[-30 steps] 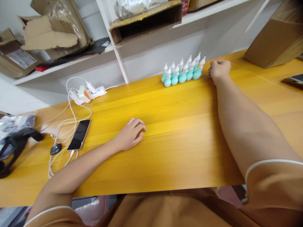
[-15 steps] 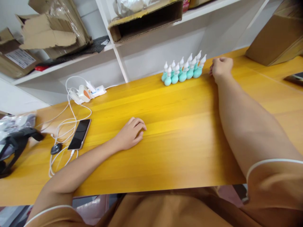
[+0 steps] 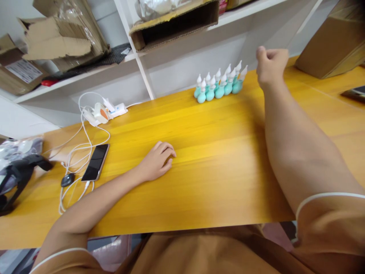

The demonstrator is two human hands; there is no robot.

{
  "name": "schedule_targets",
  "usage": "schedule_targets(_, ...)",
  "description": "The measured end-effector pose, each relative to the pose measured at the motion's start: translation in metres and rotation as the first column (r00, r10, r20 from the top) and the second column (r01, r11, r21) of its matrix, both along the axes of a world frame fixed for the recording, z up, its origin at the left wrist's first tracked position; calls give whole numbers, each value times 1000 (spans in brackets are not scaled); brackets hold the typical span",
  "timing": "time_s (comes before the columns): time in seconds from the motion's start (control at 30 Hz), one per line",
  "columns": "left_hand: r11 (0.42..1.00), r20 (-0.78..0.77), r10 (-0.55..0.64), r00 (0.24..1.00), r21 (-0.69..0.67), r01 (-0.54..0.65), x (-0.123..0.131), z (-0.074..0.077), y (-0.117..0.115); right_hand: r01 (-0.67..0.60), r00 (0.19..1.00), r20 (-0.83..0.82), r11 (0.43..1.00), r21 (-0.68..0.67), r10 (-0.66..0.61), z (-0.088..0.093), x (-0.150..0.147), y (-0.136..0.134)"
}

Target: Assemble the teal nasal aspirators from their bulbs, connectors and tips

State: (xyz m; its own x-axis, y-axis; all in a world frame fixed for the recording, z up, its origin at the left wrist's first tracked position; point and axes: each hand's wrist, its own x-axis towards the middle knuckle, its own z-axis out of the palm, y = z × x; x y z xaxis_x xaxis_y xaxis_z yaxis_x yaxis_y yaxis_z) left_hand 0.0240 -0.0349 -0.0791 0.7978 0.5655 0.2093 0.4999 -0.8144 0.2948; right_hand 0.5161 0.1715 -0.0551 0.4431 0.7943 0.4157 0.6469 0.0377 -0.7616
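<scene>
Several teal bulb-shaped bottles with white pointed tips [image 3: 219,91] stand upright in two close rows near the back edge of the yellow wooden table [image 3: 199,160]. To the right of the rows, my right hand [image 3: 271,64] is raised with its fingers curled closed; whatever may be inside it is hidden. It does not touch the bottles. My left hand [image 3: 158,160] rests on the middle of the table, fingers loosely bent and apart, holding nothing.
At the left lie a phone [image 3: 96,162], tangled white cables, a small black device [image 3: 67,179], a power strip [image 3: 118,110] and a black headset [image 3: 23,175]. A cardboard box [image 3: 330,45] stands back right, near another phone [image 3: 355,94]. Shelves hold more boxes.
My right hand has moved up and slightly right, away from the tabletop, with its fingers still closed. My left hand and the bottles have stayed in place.
</scene>
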Motion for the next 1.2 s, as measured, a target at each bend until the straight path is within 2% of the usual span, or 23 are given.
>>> schedule_targets(0.1, 1000, 1, 1, 1000, -1, -1, 0, 0, 0, 100, 989, 103, 992, 72, -107, 3, -7, -10)
schedule_targets(0.27, 1000, 3, 2, 1000, -7, -2, 1, 1, 0, 109, 973, 195, 991, 72, -121, 2, -13, -11)
schedule_targets(0.63, 1000, -4, -3, 1000, 4, 3, 0, 1, 0, 92, 981, 163, 993, 80, -104, -4, -15, -9)
schedule_targets(0.97, 1000, 3, 5, 1000, -6, -5, 1, 1, -1, 118, 977, 178, 993, 4, -117, -9, -16, -8)
schedule_targets(1.2, 1000, -3, 0, 1000, 6, 0, 1, 1, -1, 113, 971, 210, 994, 8, -112, -11, -15, -8)
